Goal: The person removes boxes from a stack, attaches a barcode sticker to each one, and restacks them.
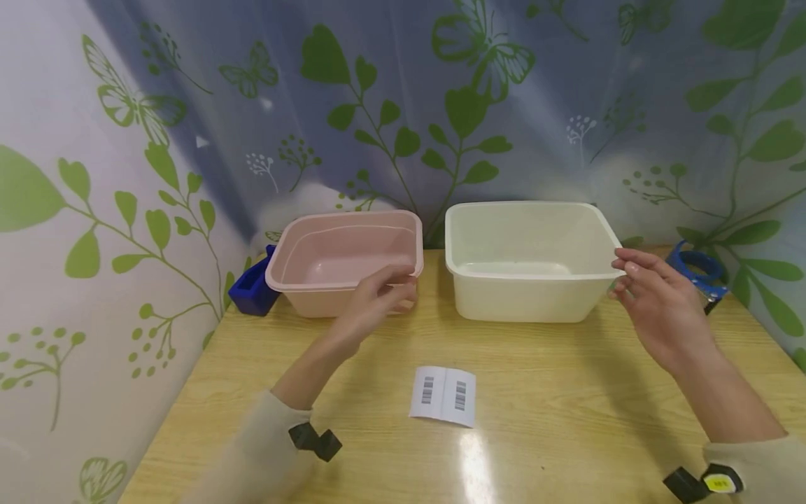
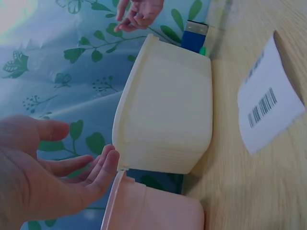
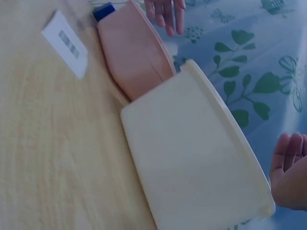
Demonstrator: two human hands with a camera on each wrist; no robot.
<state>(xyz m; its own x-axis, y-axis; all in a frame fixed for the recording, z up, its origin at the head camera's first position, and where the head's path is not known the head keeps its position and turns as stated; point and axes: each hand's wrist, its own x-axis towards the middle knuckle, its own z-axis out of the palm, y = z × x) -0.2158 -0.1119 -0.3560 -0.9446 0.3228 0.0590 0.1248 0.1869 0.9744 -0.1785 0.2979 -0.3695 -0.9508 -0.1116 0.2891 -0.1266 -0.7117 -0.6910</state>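
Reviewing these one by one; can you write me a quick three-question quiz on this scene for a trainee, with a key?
1. Multiple choice: where does the barcode paper lie?
A) Inside a tub
B) On the wooden tabletop
C) Held in a grip

2. True or false: in the head view, the pink plastic tub stands to the left of the off-white plastic tub.

3. Short answer: in the head view, which tub is the person's right grip nearer to?

Key
1. B
2. True
3. The off-white plastic tub, by its right end
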